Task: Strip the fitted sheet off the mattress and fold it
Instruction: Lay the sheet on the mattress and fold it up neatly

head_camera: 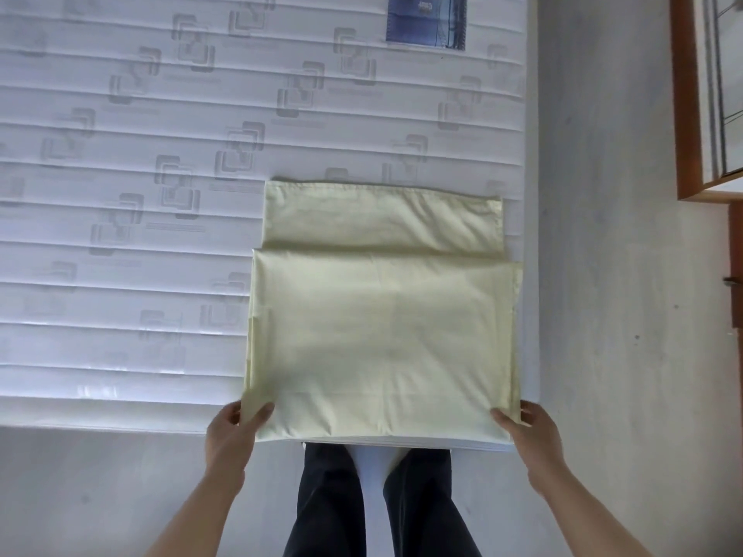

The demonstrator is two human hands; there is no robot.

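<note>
Dark trouser legs [382,504] stand at the bare mattress [120,195] edge. The left hand [233,430] and right hand [530,430] each pinch a near corner of the folded pale-yellow fitted sheet [382,323], thumbs on top. It lies flat at the mattress's near right corner.

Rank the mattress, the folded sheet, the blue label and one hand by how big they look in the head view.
1. Mattress, running out of frame.
2. Folded sheet.
3. Blue label, cut off at the top, and left hand: look alike; nearness makes it unsure.
</note>
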